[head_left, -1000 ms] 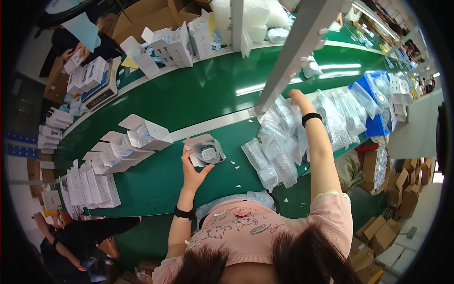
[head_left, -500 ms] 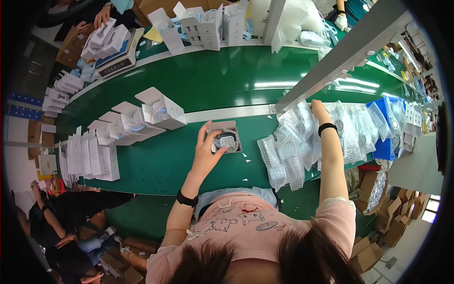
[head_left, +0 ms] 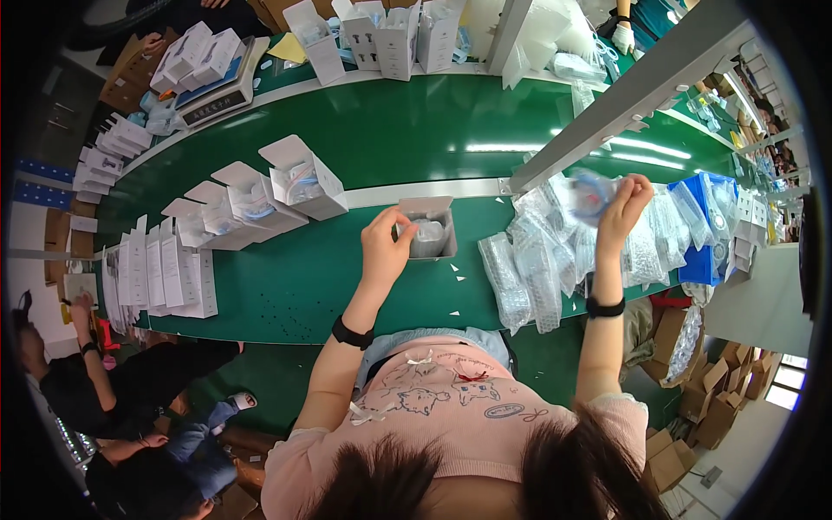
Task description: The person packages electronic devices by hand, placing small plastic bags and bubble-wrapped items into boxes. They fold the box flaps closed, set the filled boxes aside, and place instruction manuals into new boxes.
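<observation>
In front of me on the bench stands an open white box (head_left: 444, 236), a clear-bagged item (head_left: 425, 234) inside it. At its left side is my left hand (head_left: 381, 247), closed on the box wall with thumb and fingers at the rim. Over the bagged pieces to the right, my right hand (head_left: 622, 212) pinches a clear plastic bag (head_left: 591, 196) with something blue in it, smeared by motion. Beneath it, bubble-wrap pouches (head_left: 537, 277) lie side by side in a row.
Open white boxes (head_left: 303, 186) with bagged contents line up at left, beside narrower white boxes (head_left: 178, 277). A blue bin (head_left: 698, 270) stands at right. A slanting metal post (head_left: 624, 100) crosses the upper right. More boxes (head_left: 394, 43) stand along the far side.
My right hand has risen from among the bubble-wrap pouches, now with a clear bag in it. My left hand has shifted from around the box's contents to its left rim.
</observation>
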Available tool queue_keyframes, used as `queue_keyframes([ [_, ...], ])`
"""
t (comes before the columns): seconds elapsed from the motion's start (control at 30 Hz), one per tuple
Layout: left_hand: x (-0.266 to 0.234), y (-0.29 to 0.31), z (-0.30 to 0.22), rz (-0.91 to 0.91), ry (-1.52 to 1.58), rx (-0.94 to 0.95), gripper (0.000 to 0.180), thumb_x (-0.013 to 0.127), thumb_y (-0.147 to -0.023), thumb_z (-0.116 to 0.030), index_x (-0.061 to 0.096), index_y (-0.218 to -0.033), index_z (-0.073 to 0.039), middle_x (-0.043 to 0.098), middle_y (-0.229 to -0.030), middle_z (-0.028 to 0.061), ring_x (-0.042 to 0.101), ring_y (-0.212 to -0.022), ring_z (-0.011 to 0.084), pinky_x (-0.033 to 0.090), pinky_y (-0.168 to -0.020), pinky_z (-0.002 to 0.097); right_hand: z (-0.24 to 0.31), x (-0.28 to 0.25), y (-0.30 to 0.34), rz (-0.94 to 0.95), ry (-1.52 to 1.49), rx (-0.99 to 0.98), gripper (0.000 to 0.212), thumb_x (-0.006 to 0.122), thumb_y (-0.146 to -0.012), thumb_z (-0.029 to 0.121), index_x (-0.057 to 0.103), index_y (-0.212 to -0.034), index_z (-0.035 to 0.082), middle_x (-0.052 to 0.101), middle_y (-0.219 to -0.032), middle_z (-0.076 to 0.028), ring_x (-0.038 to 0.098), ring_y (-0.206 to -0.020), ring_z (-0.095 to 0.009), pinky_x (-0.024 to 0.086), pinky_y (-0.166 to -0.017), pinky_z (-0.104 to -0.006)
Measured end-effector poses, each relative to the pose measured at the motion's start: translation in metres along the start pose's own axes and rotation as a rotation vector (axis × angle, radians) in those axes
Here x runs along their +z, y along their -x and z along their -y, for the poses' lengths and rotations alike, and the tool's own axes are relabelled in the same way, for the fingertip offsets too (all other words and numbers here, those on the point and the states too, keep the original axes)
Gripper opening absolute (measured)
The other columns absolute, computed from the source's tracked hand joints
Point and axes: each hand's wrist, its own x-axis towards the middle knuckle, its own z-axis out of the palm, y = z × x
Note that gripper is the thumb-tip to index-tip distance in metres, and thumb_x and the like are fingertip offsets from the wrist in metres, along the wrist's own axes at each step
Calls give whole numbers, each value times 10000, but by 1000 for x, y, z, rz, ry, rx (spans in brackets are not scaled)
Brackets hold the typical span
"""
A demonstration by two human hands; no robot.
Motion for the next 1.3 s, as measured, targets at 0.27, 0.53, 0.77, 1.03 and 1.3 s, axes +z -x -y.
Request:
queue_keyframes([
  [0.27, -5, -14, -2, 107, 136, -208, 132, 665, -651, -24, 553, -689, 34, 588, -661, 77, 433, -509, 72, 353, -460, 244, 93, 89, 96, 958, -141, -476, 365, 653, -714, 161, 475, -1022, 79, 466, -828, -92, 483, -675, -228, 431, -619, -302],
  [0.53, -4, -8, 19, 111, 477, -325, 111, 650, -644, 11, 556, -694, 42, 635, -819, 107, 479, -601, 59, 404, -520, 228, 99, 117, 110, 1044, -54, -1097, 302, 622, -645, 128, 529, -931, 99, 503, -973, -77, 486, -758, -224, 415, -703, -336],
  [0.77, -4, -7, 18, 129, 460, -272, 97, 635, -675, 44, 555, -726, 24, 595, -867, 66, 523, -719, 68, 414, -627, 211, 77, 90, 122, 1117, 228, -976, 327, 643, -648, 235, 554, -939, 112, 482, -1023, -72, 449, -931, -235, 348, -831, -414],
  [1.03, -4, -9, 26, 71, 451, -233, 91, 652, -674, 18, 573, -718, 16, 600, -918, 111, 541, -825, 113, 428, -726, 241, 84, 92, 140, 1029, 308, -881, 463, 677, -640, 314, 521, -1025, 111, 446, -1095, -85, 399, -1049, -250, 227, -945, -544],
  [1.3, -22, 23, -6, -115, 580, -96, 203, 620, -710, -21, 556, -902, -41, 570, -1032, 109, 522, -998, 214, 438, -791, 317, -12, 109, 193, 991, -445, 447, 815, 770, -557, 66, 322, -1233, -12, 432, -1187, -124, 457, -1068, -229, 377, -914, -331],
])
